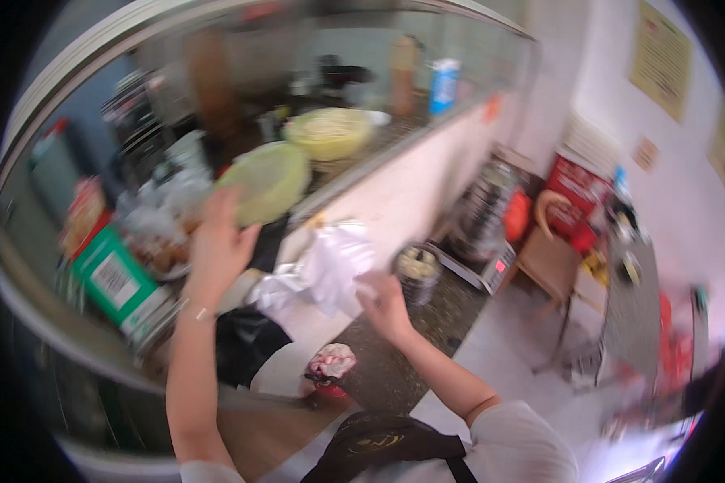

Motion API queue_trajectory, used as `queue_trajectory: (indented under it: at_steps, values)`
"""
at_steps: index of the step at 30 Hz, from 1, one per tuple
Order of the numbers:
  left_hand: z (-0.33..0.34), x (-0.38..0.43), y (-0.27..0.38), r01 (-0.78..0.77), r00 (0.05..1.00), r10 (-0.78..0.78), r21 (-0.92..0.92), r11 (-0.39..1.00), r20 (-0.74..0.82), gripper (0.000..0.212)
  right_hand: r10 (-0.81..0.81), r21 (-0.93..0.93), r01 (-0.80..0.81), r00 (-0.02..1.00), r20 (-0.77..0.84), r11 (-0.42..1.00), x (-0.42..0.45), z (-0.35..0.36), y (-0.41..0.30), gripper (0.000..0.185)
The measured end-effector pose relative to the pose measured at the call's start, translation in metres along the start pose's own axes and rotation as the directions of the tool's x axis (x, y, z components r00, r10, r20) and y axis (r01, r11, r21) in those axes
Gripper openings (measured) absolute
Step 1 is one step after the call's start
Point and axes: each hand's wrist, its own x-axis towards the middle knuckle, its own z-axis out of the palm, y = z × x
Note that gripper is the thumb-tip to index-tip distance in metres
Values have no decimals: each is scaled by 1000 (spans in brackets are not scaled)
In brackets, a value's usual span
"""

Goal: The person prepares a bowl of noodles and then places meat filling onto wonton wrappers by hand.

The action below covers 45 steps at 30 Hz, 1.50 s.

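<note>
My left hand [225, 241] is raised at the lower rim of a yellow-green plastic basin [269, 184], which stands tilted; blur hides whether the fingers grip it. My right hand [383, 305] is held above the dark stone counter, its fingers curled; whether anything is in it cannot be made out. Beside it, to the left, hangs crumpled white plastic bagging [338, 259]. Just to its right stands a round metal container [420, 271] with pale round pieces inside. A second yellow basin [329, 130] with pale contents sits behind the tilted one.
A green stand [121, 281] with a printed code and clear bags of brown food [163, 235] are at left. A glass partition tops the white wall [386, 187]. On the right are a metal appliance with a red display [489, 271], a brown chair [550, 265] and a grey table [634, 314].
</note>
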Motion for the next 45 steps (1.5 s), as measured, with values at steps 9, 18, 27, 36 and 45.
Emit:
queue_trajectory:
  at_steps: [9,18,27,36,45]
  values:
    - [36,-139,71,291,949,-254,-833,470,188,43,806,-600,-539,371,460,591,-295,-122,130,45]
    - [186,-456,135,793,588,-446,-371,483,675,54,605,-484,-396,280,745,780,-308,-144,237,52]
    - [28,-603,208,992,68,-909,73,107,410,56,446,-219,-663,193,874,716,-256,33,199,46]
    - [-107,-750,252,957,-273,-961,-113,-268,-40,59,-238,139,-307,-315,918,942,-433,243,-5,39]
    - [-216,-859,123,948,-311,-950,-74,-308,-26,55,-144,129,-66,-432,890,990,-516,430,-7,26]
